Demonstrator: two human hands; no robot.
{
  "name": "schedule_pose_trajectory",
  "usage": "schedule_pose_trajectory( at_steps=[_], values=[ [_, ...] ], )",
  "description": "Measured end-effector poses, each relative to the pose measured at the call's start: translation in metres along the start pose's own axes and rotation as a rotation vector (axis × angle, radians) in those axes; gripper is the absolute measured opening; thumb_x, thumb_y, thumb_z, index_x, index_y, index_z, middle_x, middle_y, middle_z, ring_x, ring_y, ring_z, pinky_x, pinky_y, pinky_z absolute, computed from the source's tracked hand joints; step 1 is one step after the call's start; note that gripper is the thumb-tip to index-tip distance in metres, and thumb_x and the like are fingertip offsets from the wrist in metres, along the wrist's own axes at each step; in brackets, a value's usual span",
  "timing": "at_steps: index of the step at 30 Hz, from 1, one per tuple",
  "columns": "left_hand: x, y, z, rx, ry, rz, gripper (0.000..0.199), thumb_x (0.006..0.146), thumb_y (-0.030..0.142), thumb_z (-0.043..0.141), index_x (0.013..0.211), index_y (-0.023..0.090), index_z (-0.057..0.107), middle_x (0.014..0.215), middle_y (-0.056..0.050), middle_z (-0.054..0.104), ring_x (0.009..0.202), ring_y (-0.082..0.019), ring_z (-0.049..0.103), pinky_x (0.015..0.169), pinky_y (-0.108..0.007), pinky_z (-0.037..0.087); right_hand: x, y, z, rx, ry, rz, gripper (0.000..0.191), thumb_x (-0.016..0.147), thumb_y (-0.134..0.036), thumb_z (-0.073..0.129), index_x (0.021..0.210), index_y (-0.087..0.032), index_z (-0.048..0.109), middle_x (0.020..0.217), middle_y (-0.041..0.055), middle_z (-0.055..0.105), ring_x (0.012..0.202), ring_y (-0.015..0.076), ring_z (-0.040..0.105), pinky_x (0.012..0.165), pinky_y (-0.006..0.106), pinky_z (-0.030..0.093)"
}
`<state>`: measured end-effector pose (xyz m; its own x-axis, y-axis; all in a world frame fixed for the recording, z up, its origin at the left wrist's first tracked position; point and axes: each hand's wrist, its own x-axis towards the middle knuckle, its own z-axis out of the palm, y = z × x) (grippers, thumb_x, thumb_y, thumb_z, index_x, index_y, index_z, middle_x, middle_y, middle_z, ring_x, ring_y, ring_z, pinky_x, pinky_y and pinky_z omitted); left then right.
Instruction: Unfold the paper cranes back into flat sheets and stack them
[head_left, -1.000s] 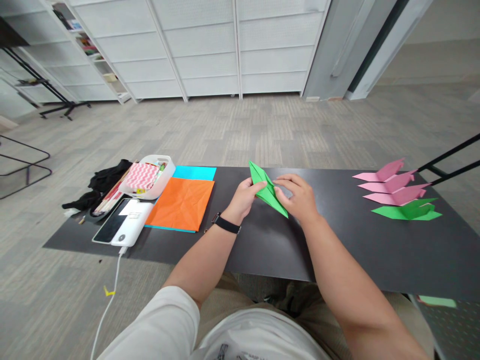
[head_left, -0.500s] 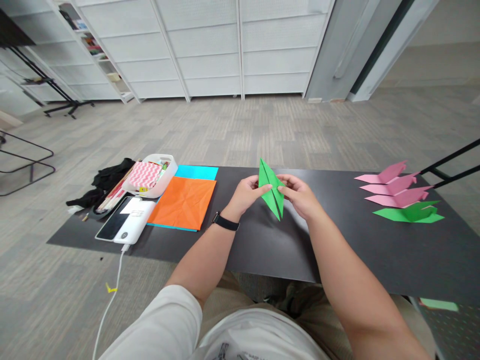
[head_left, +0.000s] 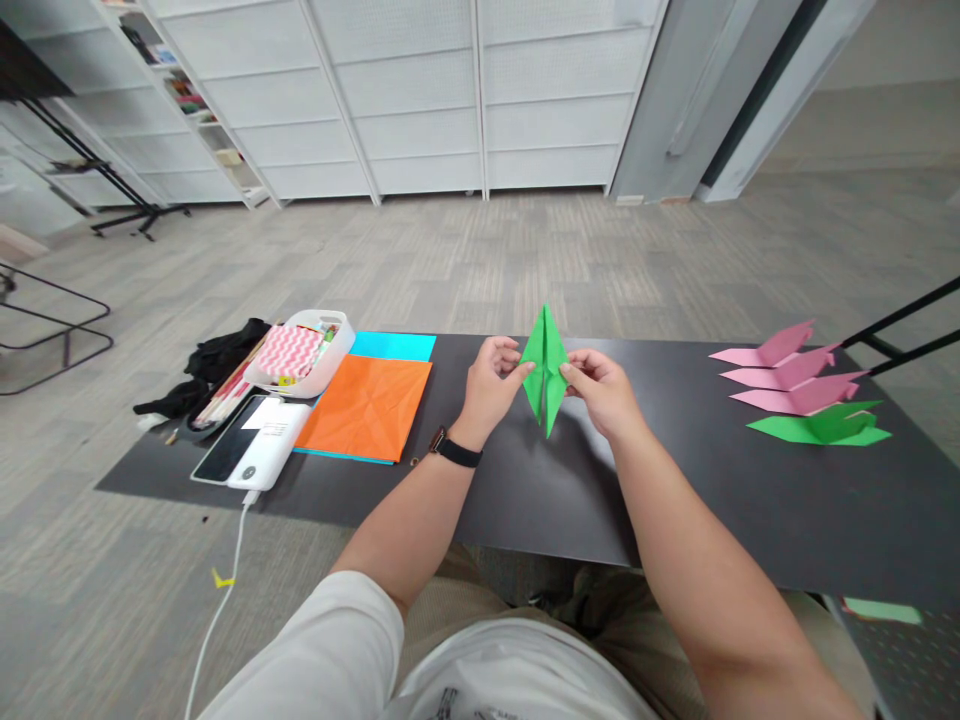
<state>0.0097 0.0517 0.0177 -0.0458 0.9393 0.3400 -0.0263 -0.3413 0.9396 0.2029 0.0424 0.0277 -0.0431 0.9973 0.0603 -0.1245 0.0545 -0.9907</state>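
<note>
A green folded paper diamond is held upright above the black table, with a crease running down its middle. My left hand pinches its left corner between thumb and fingers. On the opposite side, my right hand grips the right corner the same way. The lower tip of the diamond hangs free, clear of the tabletop. Part of my fingers is hidden behind the paper.
Left on the table lie orange paper, blue paper, a white tub, a phone and a white power bank. At right stand several pink paper birds and a green one.
The green paper has turned from a slant to nearly vertical, its top tip shifting right. Both hands still hold its side corners.
</note>
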Motion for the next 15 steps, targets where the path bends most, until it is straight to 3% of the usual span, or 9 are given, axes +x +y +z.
schedule_pose_trajectory(
  at_steps=[4,8,15],
  values=[
    [0.0015,-0.0006,0.0,-0.06,-0.072,-0.048,0.046,0.086,0.029,0.084,0.125,0.021,0.061,0.089,-0.001,0.07,0.079,-0.014,0.069,0.075,-0.028,0.055,0.0029,0.0041,-0.0025,-0.087,-0.001,-0.084,0.031,0.079,-0.047,0.083,0.098,-0.028,0.068,0.085,-0.0004,0.068,0.072,0.0174,0.064,0.065,0.032,0.057],
    [-0.0002,0.0024,-0.0009,-0.017,-0.083,-0.043,0.054,0.085,0.031,0.085,0.132,0.023,0.06,0.101,-0.004,0.071,0.086,-0.016,0.069,0.08,-0.03,0.056,0.0048,0.006,-0.0056,-0.145,-0.031,-0.132,0.045,0.082,-0.043,0.079,0.124,-0.033,0.067,0.1,0.0016,0.068,0.075,0.0178,0.065,0.064,0.033,0.058],
    [-0.0031,0.0087,-0.0015,0.039,-0.166,-0.05,0.054,0.086,0.027,0.081,0.135,0.025,0.059,0.111,-0.006,0.072,0.085,-0.015,0.069,0.075,-0.028,0.055,0.0052,0.006,-0.0089,-0.257,-0.077,-0.205,0.056,0.081,-0.036,0.079,0.135,-0.034,0.065,0.114,0.0029,0.064,0.076,0.0144,0.061,0.062,0.029,0.056]
  ],
)
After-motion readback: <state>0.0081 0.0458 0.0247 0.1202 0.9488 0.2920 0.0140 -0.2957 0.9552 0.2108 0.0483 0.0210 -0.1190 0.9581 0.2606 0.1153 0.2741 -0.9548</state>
